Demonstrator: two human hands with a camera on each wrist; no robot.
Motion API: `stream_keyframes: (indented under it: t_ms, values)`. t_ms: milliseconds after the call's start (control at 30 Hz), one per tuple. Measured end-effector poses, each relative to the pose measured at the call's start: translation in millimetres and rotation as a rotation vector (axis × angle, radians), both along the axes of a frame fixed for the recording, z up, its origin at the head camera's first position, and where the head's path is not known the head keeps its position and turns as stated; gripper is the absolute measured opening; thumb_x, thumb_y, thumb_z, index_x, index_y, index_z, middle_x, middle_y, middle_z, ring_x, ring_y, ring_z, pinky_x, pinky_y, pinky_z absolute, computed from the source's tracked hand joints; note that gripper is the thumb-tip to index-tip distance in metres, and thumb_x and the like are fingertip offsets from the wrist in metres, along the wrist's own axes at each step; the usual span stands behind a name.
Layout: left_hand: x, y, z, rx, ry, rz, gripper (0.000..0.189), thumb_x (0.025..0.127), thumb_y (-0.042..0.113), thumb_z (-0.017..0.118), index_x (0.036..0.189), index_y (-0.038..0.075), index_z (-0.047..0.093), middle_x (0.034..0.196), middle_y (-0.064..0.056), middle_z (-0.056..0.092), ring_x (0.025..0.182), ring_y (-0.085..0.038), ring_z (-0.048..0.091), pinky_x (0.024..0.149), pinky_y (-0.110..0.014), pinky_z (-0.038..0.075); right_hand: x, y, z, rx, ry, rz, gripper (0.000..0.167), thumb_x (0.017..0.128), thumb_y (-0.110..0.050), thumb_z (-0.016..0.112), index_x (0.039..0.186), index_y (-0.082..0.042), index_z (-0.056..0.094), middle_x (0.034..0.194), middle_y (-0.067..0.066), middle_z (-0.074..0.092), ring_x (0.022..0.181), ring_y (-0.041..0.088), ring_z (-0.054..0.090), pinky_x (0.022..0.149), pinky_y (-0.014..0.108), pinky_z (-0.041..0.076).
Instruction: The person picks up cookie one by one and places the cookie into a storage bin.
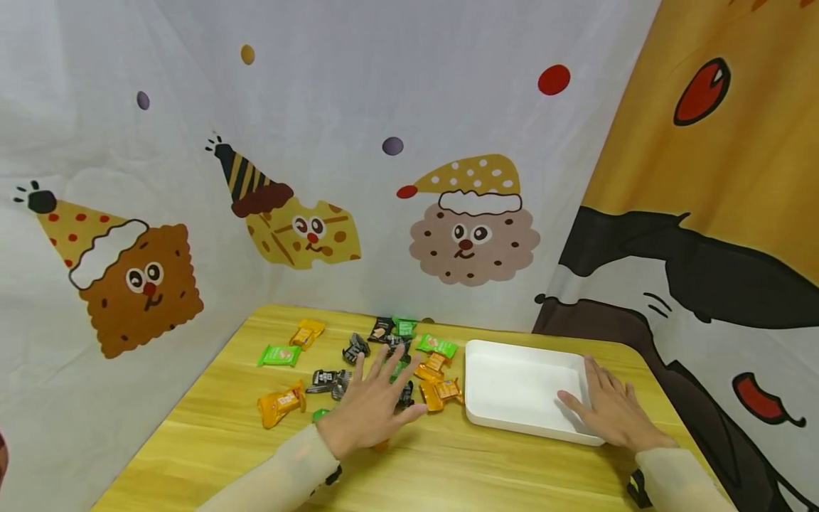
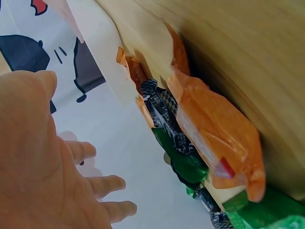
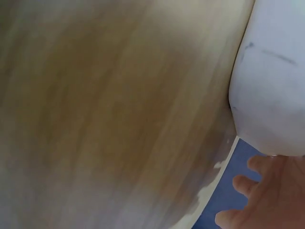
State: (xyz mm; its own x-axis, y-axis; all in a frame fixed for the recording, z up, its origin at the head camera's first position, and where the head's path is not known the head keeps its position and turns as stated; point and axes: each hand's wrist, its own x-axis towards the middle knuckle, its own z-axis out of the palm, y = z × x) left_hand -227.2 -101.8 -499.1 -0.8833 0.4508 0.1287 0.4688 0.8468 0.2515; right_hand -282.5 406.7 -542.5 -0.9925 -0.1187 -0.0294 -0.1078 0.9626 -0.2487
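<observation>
A white rectangular tray (image 1: 521, 387) sits on the wood-grain counter (image 1: 480, 469), with orange packets (image 1: 281, 405), green packets (image 1: 279, 355) and black packets (image 1: 355, 348) scattered to its left. Also left of the tray, the left hand (image 1: 374, 409) hovers near them, grip spread wide, holding nothing. Over the tray's right rim, the right hand (image 1: 611, 411) has its grip open, fingers extended, grasping nothing.

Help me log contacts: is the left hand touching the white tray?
Apart: the head view shows a plain gap between the left hand and the white tray, with tabletop visible between them.
</observation>
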Motion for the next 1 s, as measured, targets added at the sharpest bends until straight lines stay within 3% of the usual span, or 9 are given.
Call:
stream_keyframes:
  t_ms: [300,567,1000]
  values:
    - [-7.3,12.3,-0.7,-0.043,0.001,-0.041,0.088,0.116,0.076,0.049,0.188,0.033,0.022,0.197,-0.011,0.011,0.181,-0.049,0.02,0.14,-0.086,0.019,1.0,2,4.5,-0.022,0.009,0.024,0.115,0.117,-0.072,0.05,0.182,0.011,0.005,0.184,0.047,0.018,0.166,0.076,0.021,0.125,0.1,0.014]
    - [-12.4,20.8,-1.7,-0.067,-0.005,-0.076,0.086,0.117,0.071,0.054,0.188,0.033,0.024,0.194,-0.015,0.026,0.179,-0.049,0.028,0.14,-0.085,0.022,1.7,10,9.2,-0.003,0.04,0.057,0.105,0.119,-0.068,0.052,0.182,0.008,0.017,0.182,0.046,0.026,0.164,0.076,0.024,0.122,0.101,0.017]
    - [-19.2,39.0,-1.0,-0.118,0.016,-0.102,0.08,0.118,0.066,0.058,0.185,0.031,0.035,0.192,-0.013,0.033,0.178,-0.046,0.034,0.141,-0.081,0.027,0.7,15,-0.3,-0.049,0.024,0.057,0.096,0.123,-0.06,0.047,0.184,0.005,0.01,0.182,0.048,0.024,0.162,0.079,0.023,0.122,0.101,0.015]
